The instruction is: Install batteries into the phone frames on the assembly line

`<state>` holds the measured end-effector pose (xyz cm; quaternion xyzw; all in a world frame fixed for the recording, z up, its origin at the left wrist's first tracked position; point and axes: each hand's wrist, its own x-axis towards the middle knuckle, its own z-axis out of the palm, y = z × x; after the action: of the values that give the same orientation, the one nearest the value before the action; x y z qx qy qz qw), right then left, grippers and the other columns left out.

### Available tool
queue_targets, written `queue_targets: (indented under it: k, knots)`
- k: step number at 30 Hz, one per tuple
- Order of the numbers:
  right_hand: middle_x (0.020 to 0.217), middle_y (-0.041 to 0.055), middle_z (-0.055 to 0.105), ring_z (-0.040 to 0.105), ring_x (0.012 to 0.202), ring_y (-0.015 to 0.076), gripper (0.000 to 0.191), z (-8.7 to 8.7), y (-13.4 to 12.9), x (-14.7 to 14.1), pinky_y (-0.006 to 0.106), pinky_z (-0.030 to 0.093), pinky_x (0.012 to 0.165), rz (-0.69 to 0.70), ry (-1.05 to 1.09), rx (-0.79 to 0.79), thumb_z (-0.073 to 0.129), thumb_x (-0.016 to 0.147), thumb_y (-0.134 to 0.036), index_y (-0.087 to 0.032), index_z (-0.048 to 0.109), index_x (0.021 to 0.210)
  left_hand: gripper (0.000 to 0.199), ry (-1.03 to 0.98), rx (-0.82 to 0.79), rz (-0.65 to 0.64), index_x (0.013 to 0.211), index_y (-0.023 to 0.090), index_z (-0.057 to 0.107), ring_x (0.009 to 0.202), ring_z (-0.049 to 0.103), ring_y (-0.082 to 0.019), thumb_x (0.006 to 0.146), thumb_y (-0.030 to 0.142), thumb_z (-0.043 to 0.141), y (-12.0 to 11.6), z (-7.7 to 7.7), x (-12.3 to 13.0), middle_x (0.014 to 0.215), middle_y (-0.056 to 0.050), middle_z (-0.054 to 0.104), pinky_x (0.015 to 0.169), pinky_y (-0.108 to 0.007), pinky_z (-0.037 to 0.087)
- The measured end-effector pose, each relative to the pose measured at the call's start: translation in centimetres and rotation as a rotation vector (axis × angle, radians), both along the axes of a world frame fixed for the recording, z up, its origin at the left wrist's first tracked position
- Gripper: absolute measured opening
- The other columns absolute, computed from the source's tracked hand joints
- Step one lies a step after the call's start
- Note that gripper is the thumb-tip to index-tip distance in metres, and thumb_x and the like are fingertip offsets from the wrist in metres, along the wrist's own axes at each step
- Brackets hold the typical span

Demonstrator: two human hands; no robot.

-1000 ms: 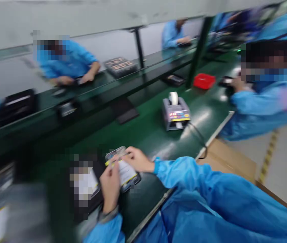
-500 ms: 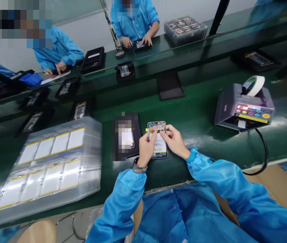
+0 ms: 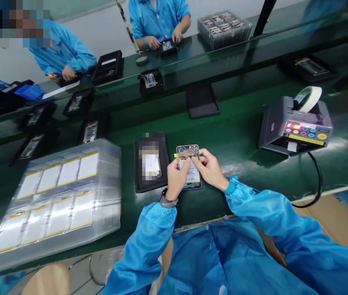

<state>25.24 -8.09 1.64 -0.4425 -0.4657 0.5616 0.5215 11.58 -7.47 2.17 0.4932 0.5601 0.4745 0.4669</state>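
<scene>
An opened phone (image 3: 193,175) lies on the green bench before me, its circuit board at the far end and a white battery below. My left hand (image 3: 177,177) grips its left edge, with the thumb laid over the upper part of the battery. From the other side my right hand (image 3: 211,169) is closed round the right edge, and its thumb presses close to the left thumb near the board. A small yellow tab sticks out at the phone's upper left. Just left of my hands sits a black tray (image 3: 139,180) with another phone part, partly blurred out.
Stacked clear plastic trays (image 3: 106,196) of white batteries stand at the left. A tape dispenser (image 3: 295,127) with a cable is at the right. An empty-looking black tray (image 3: 202,101) lies ahead. Co-workers in blue work across the bench, beside more stacked trays (image 3: 224,30).
My thumbs have come closer together near the lower edge of the circuit board. The whole view has shifted slightly; the phone stays between my hands.
</scene>
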Motion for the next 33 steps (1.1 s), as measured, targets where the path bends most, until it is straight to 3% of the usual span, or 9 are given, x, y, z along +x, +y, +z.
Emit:
queue_targets:
  k: [33]
  knots:
    - [0.062, -0.0036, 0.06, 0.054, 0.052, 0.013, 0.032, -1.0, -0.3, -0.2, 0.023, 0.041, 0.05, -0.099, -0.141, 0.041, 0.068, 0.089, -0.05, -0.022, 0.052, 0.092, 0.032, 0.055, 0.015, 0.047, 0.075, 0.012, 0.07, 0.059, 0.049, -0.012, 0.078, 0.044, 0.071, -0.3, 0.1, 0.5, 0.065, -0.001, 0.062, 0.054, -0.022, 0.038]
